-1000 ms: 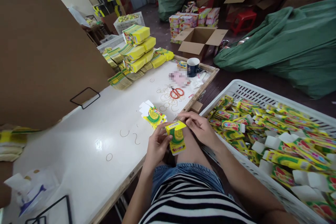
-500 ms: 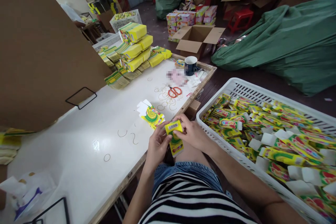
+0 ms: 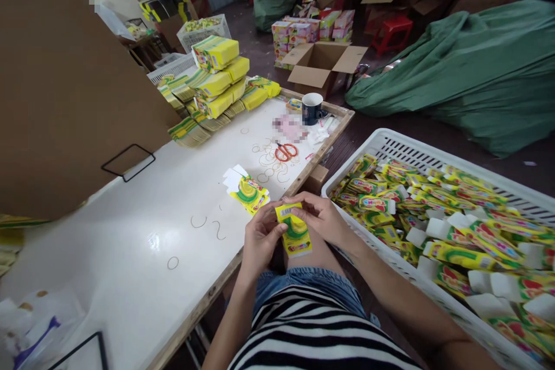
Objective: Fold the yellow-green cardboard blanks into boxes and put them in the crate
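Above my lap, a small yellow and green printed carton [image 3: 297, 232] with a barcode near its top is held between both hands. My left hand [image 3: 262, 238] pinches its left side, thumb on the front. My right hand [image 3: 326, 218] grips the upper right part, its fingers over the top edge. Just beyond my left hand, flat cartons [image 3: 249, 193] of the same print lie on the white table [image 3: 130, 260], their white flaps pointing away. To my right stands a white plastic basket [image 3: 385, 137] heaped with folded yellow cartons [image 3: 459, 248], some with white end flaps raised.
Orange-handled scissors [image 3: 286, 152] lie among rubber bands [image 3: 265, 174] on the table. A dark mug [image 3: 312, 110] stands near the far corner. Bundled yellow cartons [image 3: 217, 78] are stacked at the back. A cardboard panel [image 3: 78, 92] rises on the left; an open box [image 3: 323, 63] sits beyond.
The carton's front now faces me more widely, with more of its green print showing. My right thumb and fingers have shifted slightly at its top. The whole view has moved a little.
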Demonstrator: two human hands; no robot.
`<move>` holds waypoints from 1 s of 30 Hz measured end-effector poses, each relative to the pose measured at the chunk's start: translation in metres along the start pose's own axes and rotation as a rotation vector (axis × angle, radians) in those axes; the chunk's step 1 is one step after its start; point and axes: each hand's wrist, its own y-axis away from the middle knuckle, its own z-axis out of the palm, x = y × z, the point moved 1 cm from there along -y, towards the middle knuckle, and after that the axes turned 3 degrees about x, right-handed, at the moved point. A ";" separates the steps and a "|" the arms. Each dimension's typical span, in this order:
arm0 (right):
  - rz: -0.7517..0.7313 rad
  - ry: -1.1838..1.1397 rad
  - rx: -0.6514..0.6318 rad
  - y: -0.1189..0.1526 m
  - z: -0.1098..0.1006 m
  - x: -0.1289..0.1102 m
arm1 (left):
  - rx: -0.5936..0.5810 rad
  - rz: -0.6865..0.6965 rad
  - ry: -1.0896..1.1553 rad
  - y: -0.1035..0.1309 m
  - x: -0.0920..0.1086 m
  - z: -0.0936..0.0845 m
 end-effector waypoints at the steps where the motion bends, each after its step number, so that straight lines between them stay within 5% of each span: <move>1: 0.000 -0.031 0.015 0.002 0.000 -0.001 | -0.003 0.014 0.004 0.000 -0.002 0.003; 9: -0.155 0.056 0.207 0.012 -0.011 -0.025 | 0.034 0.186 -0.055 -0.006 -0.006 0.019; 15: -0.164 0.073 0.166 0.018 -0.015 -0.023 | 0.050 0.292 -0.197 -0.002 -0.001 0.023; 18: -0.214 0.272 0.324 0.024 -0.036 -0.026 | 0.132 0.362 -0.374 -0.005 0.001 0.008; 22: -0.189 0.695 0.584 0.014 -0.056 -0.017 | 0.435 0.349 -0.652 -0.017 -0.011 -0.033; 24: -0.152 0.702 0.484 -0.003 -0.040 -0.001 | 0.400 0.321 -0.772 -0.023 -0.021 -0.047; 28: 0.030 0.537 0.137 -0.046 0.025 0.038 | 0.291 0.335 -0.858 -0.026 -0.035 -0.056; 30: 0.078 0.515 0.089 -0.060 0.051 0.049 | 0.271 0.332 -0.838 -0.024 -0.035 -0.057</move>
